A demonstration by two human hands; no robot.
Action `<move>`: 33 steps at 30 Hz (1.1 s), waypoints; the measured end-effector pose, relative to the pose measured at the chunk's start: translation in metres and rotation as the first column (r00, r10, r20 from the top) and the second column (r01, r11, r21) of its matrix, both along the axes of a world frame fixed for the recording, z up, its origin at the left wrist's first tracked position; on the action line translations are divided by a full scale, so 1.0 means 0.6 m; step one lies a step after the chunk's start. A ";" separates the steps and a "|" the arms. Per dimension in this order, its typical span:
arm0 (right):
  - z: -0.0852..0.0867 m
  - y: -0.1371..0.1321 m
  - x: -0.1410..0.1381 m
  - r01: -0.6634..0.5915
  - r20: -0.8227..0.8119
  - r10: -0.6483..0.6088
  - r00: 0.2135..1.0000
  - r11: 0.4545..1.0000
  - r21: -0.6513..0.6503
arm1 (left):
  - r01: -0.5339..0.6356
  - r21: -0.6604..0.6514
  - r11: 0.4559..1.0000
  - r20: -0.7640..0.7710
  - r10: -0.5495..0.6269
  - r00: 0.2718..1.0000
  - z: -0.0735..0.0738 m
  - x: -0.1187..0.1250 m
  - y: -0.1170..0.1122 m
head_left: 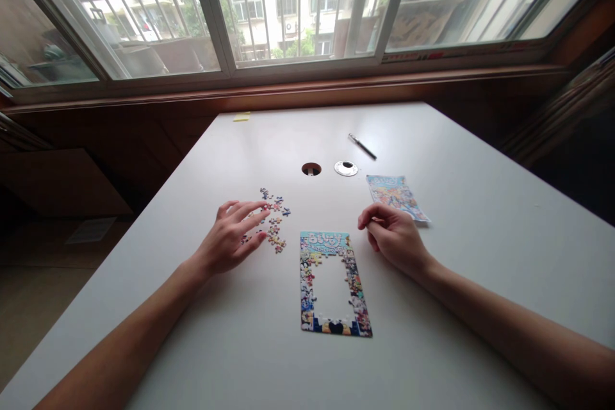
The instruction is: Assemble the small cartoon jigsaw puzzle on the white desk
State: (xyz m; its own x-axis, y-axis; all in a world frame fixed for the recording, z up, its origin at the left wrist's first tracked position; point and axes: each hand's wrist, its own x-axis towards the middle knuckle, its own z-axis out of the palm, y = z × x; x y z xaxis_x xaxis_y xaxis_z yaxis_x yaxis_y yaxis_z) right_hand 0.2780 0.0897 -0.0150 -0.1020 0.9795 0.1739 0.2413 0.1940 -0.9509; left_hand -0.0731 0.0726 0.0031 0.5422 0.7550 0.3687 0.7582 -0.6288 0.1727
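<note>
Loose jigsaw pieces (275, 229) lie in a small scatter on the white table. Over their left side hovers or rests my left hand (236, 235), palm down, its fingers spread and covering some pieces. A jigsaw puzzle frame (307, 298) lies flat in front of me, with a colourful border, a blue title strip at the top and the white tabletop showing through its middle. To the right of its upper corner, my right hand (396, 238) rests on its side with the fingers curled in; no object shows in it.
Beyond my right hand lies a colourful printed sheet or packet (391, 191). Farther back are a pen (362, 146), a round metal cover (346, 168) and a cable hole (311, 169). A yellow slip (241, 116) is at the far table edge, below a barred window (298, 6).
</note>
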 end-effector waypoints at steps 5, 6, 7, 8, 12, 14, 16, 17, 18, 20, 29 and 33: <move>-0.002 0.001 0.000 0.001 -0.009 -0.001 1.000 1.000 -0.001 | -0.176 0.049 0.983 0.261 0.157 0.952 -0.009 -0.006 0.009; -0.002 0.001 0.000 0.001 -0.010 -0.001 1.000 1.000 -0.001 | -0.195 0.052 0.979 0.316 0.170 0.934 -0.010 -0.006 0.010; -0.003 0.002 0.000 0.001 -0.011 -0.001 1.000 1.000 -0.001 | -0.207 0.053 0.977 0.363 0.174 0.916 -0.012 -0.005 0.011; -0.003 0.002 0.000 0.001 -0.011 -0.001 1.000 1.000 0.000 | -0.212 0.051 0.976 0.395 0.175 0.902 -0.013 -0.005 0.012; -0.003 0.000 0.000 0.001 -0.010 -0.001 1.000 1.000 -0.001 | -0.185 0.033 0.982 0.353 0.161 0.922 -0.017 -0.008 0.016; -0.002 0.000 -0.001 0.001 -0.009 -0.001 1.000 1.000 -0.001 | -0.169 0.031 0.985 0.261 0.155 0.953 -0.018 -0.010 0.017; -0.001 0.000 -0.001 0.001 -0.010 -0.001 1.000 1.000 -0.001 | -0.130 0.014 0.991 0.138 0.127 0.982 -0.018 -0.012 0.017; -0.001 -0.001 -0.001 0.000 -0.009 0.000 1.000 1.000 -0.002 | -0.099 -0.009 0.995 0.067 0.100 0.993 -0.017 -0.012 0.016; -0.001 0.000 -0.001 -0.002 -0.009 0.002 1.000 1.000 -0.004 | -0.066 -0.037 0.997 -0.002 0.066 0.998 -0.015 -0.012 0.015; -0.001 0.000 0.000 0.000 -0.007 0.000 1.000 1.000 -0.008 | 0.002 -0.091 0.996 -0.105 -0.011 0.994 -0.010 -0.008 0.011; 0.001 0.000 0.000 0.002 0.001 -0.002 1.000 1.000 -0.007 | 0.150 -0.104 0.983 -0.080 -0.158 0.984 -0.006 0.004 0.000; 0.002 -0.001 0.000 0.003 0.001 -0.003 1.000 1.000 -0.007 | 0.155 -0.035 0.987 0.050 -0.154 0.987 -0.014 0.001 0.006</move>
State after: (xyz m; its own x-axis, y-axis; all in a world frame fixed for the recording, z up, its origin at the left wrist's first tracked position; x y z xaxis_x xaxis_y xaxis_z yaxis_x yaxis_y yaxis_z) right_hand 0.2780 0.0891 -0.0138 -0.0995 0.9809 0.1672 0.2425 0.1869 -0.9520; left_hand -0.0727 0.0762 -0.0055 0.6363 0.6779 0.3683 0.6429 -0.7298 0.2325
